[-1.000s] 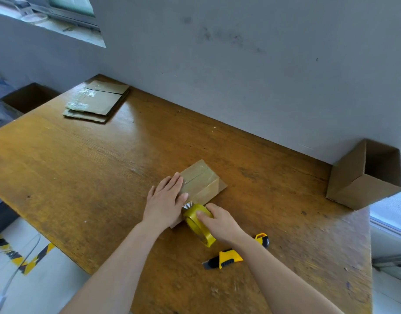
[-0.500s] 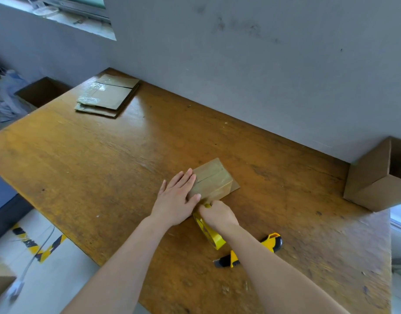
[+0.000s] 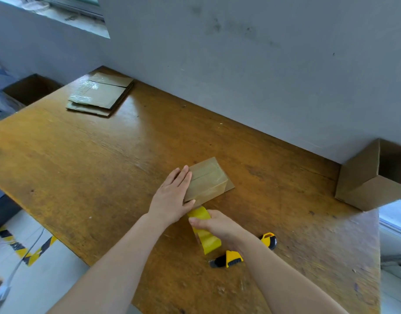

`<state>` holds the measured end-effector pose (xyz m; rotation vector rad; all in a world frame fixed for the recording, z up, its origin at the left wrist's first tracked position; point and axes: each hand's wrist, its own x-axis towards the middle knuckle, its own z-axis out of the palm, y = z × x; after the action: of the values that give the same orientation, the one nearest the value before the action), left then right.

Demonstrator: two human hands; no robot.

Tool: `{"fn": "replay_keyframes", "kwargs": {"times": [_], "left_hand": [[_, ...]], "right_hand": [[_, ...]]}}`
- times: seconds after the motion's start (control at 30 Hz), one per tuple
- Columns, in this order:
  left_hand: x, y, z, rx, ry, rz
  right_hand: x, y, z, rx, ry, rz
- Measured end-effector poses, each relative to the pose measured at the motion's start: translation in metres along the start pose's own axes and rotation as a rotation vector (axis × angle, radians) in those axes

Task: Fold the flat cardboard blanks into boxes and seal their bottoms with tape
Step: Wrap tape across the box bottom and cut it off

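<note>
Centrally on the worn brown wooden table sits a small brown cardboard box, its closed flaps facing up with a glossy strip of clear tape across the seam. The left hand lies flat on the box's near-left part, fingers straight and close together, pressing down, with the thumb along the near edge. Just beside it, toward the person, the right hand is curled around a yellow roll of tape, gripping it just off the box's near corner. Whether tape runs from the roll to the box cannot be told. Behind the right wrist a yellow-and-black utility knife lies on the table, partly hidden by the forearm. Well apart, at the far left corner, rests a stack of flat cardboard blanks. A larger open cardboard box stands at the table's right edge against the grey wall, and another open brown box sits lower down, beyond the left edge
</note>
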<state>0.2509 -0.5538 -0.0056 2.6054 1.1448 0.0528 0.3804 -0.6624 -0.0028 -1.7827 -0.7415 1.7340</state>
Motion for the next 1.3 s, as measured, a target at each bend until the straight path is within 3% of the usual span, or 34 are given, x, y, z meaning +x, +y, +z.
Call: {"fn": "replay_keyframes", "kwargs": {"times": [0.33, 0.5, 0.7, 0.87, 1.0, 1.2, 1.3], "left_hand": [[0.002, 0.0, 0.004, 0.103, 0.017, 0.031], [-0.001, 0.002, 0.004, 0.04, 0.019, -0.012], [-0.02, 0.007, 0.012, -0.308, 0.384, -0.011], [-0.03, 0.009, 0.021, -0.272, 0.467, 0.114], [-0.033, 0.002, 0.031, -0.281, 0.407, 0.122], [-0.036, 0.002, 0.022, -0.478, 0.111, -0.036], [-0.026, 0.002, 0.011, -0.607, 0.057, -0.084]], "right_hand": [[-0.009, 0.005, -0.004, -0.009, 0.066, -0.06], [-0.008, 0.005, -0.004, -0.009, 0.116, -0.083], [-0.008, 0.003, 0.001, 0.005, 0.127, -0.113], [-0.008, 0.003, 0.003, -0.023, 0.151, -0.111], [-0.01, 0.003, 0.005, -0.012, 0.157, -0.12], [-0.017, 0.002, 0.002, 0.018, 0.159, -0.137], [-0.014, 0.001, 0.004, 0.005, 0.16, -0.131]]}}
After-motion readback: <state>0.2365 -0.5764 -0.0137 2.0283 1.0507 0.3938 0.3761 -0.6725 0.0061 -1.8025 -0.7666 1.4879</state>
